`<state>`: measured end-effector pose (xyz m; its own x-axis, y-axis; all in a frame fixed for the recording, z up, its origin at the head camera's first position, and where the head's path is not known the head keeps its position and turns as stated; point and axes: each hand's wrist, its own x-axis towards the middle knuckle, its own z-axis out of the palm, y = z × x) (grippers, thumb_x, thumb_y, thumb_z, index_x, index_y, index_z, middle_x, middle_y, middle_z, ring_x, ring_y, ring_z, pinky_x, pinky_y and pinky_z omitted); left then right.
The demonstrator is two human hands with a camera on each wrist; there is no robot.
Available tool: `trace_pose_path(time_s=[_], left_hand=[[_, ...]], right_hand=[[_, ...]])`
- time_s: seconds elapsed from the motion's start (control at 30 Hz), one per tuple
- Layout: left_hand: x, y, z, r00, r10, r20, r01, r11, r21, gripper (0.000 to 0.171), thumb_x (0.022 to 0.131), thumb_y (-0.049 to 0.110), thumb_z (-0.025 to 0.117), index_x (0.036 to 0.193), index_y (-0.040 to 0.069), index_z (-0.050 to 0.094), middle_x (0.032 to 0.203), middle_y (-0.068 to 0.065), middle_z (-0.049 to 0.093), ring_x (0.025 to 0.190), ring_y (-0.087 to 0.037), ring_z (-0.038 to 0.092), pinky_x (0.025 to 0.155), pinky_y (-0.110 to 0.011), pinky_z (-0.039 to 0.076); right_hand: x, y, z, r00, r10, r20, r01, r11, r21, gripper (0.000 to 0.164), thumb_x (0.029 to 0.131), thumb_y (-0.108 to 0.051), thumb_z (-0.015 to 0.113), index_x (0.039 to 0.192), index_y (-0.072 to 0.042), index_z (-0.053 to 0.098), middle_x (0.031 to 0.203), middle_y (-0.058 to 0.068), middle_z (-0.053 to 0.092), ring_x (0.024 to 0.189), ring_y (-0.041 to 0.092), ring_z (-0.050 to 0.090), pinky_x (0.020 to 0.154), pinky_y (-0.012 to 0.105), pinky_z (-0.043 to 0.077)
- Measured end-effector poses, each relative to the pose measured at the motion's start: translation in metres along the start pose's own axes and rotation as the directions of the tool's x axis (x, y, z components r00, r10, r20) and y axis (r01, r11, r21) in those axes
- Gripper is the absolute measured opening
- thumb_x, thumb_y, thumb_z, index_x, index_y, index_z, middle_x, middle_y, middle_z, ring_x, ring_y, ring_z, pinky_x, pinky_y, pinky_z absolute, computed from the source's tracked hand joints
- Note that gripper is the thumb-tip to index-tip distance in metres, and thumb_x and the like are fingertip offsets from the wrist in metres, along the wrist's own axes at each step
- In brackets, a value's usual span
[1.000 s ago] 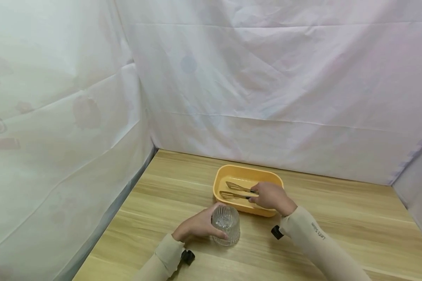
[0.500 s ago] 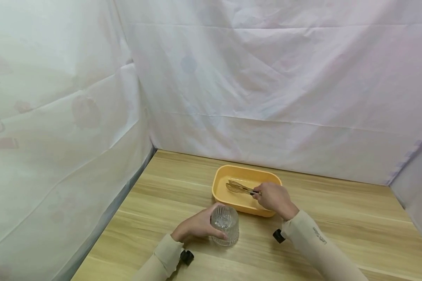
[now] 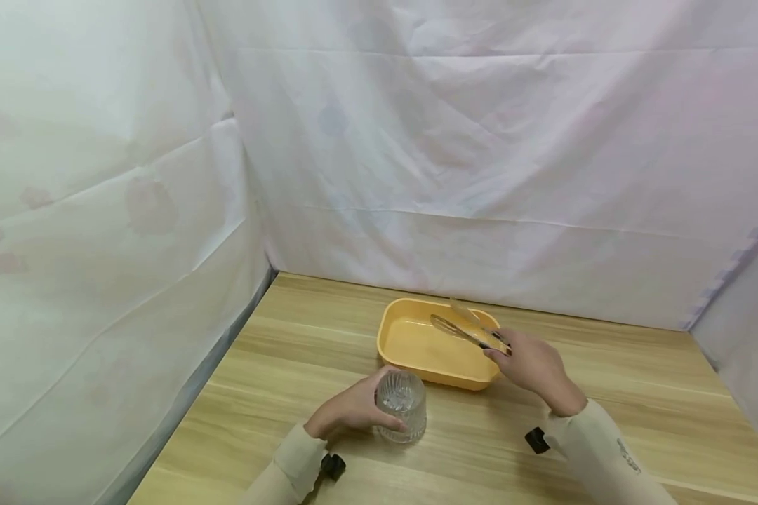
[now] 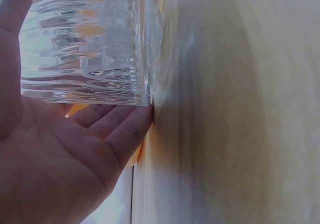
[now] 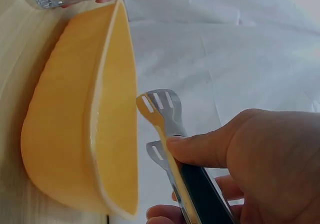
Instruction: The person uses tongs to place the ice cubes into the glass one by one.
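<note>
In the head view, a clear ribbed glass [image 3: 402,407] stands on the table in front of a yellow tray [image 3: 388,354]. My left hand [image 3: 354,405] holds it from the left side, thumb at the front and fingers behind. Close up in the left wrist view, the glass [image 4: 85,49] lies between thumb and fingers, its end at the tabletop. My right hand [image 3: 537,361] grips metal serving tongs [image 3: 457,331] with dark handles, above the tray's right end. The slotted tips of the tongs [image 5: 169,104] are apart with nothing visible between them, raised above the rim.
The wooden table [image 3: 278,393] runs to a white cloth [image 3: 480,140] hanging close behind the tray. Another cloth [image 3: 126,280] hangs along the left edge.
The tongs came up out of the tray and moved right with my right hand. Their tips closed together, then spread apart again. My left hand stayed at the glass.
</note>
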<state>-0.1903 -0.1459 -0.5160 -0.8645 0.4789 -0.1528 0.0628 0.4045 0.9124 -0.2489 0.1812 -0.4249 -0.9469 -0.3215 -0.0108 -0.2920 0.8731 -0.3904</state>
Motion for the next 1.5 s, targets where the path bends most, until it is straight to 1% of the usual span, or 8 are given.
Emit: trace_pose_path(time_s=[0.1, 0.27, 0.47, 0.63, 0.87, 1.2, 1.37, 1.5], left_hand=[[-0.002, -0.001, 0.000, 1.000, -0.007, -0.013, 0.007, 1.000, 0.022, 0.087, 0.068, 0.035, 0.091, 0.139, 0.035, 0.040, 0.127, 0.005, 0.056, 0.118, -0.018, 0.054, 0.099, -0.044, 0.044], [-0.003, 0.000, -0.001, 1.000, -0.010, -0.024, 0.012, 0.996, 0.087, 0.084, 0.069, 0.040, 0.090, 0.136, 0.028, 0.039, 0.124, 0.004, 0.058, 0.116, -0.017, 0.056, 0.100, -0.042, 0.045], [-0.003, 0.000, -0.002, 0.999, 0.029, -0.033, -0.026, 0.995, 0.100, 0.081, 0.069, 0.041, 0.090, 0.133, 0.027, 0.043, 0.122, 0.006, 0.059, 0.113, -0.014, 0.057, 0.098, -0.037, 0.046], [-0.002, -0.003, -0.003, 0.997, 0.064, -0.038, -0.060, 0.995, 0.082, 0.083, 0.070, 0.037, 0.090, 0.139, 0.027, 0.046, 0.124, 0.008, 0.059, 0.114, -0.013, 0.057, 0.099, -0.036, 0.046], [-0.003, -0.004, -0.005, 0.997, 0.066, -0.043, -0.064, 0.996, 0.058, 0.085, 0.071, 0.035, 0.090, 0.142, 0.029, 0.044, 0.128, 0.007, 0.058, 0.117, -0.015, 0.056, 0.100, -0.039, 0.046], [-0.005, -0.005, -0.008, 0.998, 0.054, -0.037, -0.051, 0.996, 0.075, 0.088, 0.070, 0.036, 0.090, 0.143, 0.031, 0.042, 0.131, 0.005, 0.057, 0.119, -0.018, 0.055, 0.099, -0.043, 0.047], [-0.007, -0.004, -0.008, 0.998, 0.061, -0.033, -0.057, 0.994, 0.091, 0.090, 0.069, 0.038, 0.091, 0.143, 0.033, 0.041, 0.132, 0.004, 0.056, 0.121, -0.019, 0.054, 0.101, -0.045, 0.045], [-0.007, -0.004, -0.009, 0.997, 0.073, -0.026, -0.070, 0.993, 0.092, 0.090, 0.068, 0.038, 0.091, 0.143, 0.033, 0.040, 0.133, 0.003, 0.055, 0.122, -0.020, 0.054, 0.102, -0.045, 0.045]], right_hand=[[-0.008, 0.010, -0.006, 0.999, 0.033, -0.036, -0.032, 0.999, 0.028, 0.049, 0.096, -0.035, 0.064, 0.132, -0.002, 0.057, 0.070, 0.000, 0.057, 0.050, 0.015, 0.045, 0.043, 0.031, 0.034], [-0.018, 0.029, -0.012, 0.994, 0.093, -0.053, -0.089, 0.993, 0.079, 0.055, 0.098, -0.039, 0.059, 0.135, 0.001, 0.051, 0.079, 0.005, 0.060, 0.055, 0.016, 0.047, 0.046, 0.032, 0.036], [-0.027, 0.058, -0.009, 0.986, 0.160, -0.055, -0.153, 0.982, 0.112, 0.064, 0.100, -0.046, 0.052, 0.133, 0.009, 0.048, 0.095, 0.016, 0.065, 0.065, 0.018, 0.053, 0.052, 0.032, 0.039], [-0.032, 0.081, -0.003, 0.971, 0.238, 0.001, -0.236, 0.963, 0.128, 0.068, 0.100, -0.046, 0.051, 0.131, 0.013, 0.044, 0.093, 0.019, 0.064, 0.066, 0.021, 0.054, 0.051, 0.033, 0.040], [-0.035, 0.104, 0.011, 0.957, 0.281, 0.068, -0.288, 0.947, 0.141, 0.066, 0.100, -0.045, 0.051, 0.128, 0.014, 0.043, 0.082, 0.012, 0.059, 0.062, 0.021, 0.052, 0.050, 0.034, 0.041], [-0.034, 0.117, 0.022, 0.939, 0.323, 0.115, -0.337, 0.931, 0.139, 0.068, 0.100, -0.046, 0.048, 0.129, 0.016, 0.041, 0.080, 0.012, 0.060, 0.062, 0.020, 0.055, 0.050, 0.034, 0.044], [-0.035, 0.115, 0.025, 0.927, 0.351, 0.133, -0.368, 0.921, 0.131, 0.069, 0.099, -0.049, 0.049, 0.127, 0.013, 0.040, 0.075, 0.010, 0.058, 0.059, 0.021, 0.053, 0.049, 0.034, 0.041], [-0.034, 0.112, 0.025, 0.915, 0.376, 0.147, -0.390, 0.917, 0.084, 0.067, 0.099, -0.051, 0.047, 0.121, 0.011, 0.042, 0.073, 0.011, 0.057, 0.058, 0.022, 0.051, 0.048, 0.034, 0.040]])
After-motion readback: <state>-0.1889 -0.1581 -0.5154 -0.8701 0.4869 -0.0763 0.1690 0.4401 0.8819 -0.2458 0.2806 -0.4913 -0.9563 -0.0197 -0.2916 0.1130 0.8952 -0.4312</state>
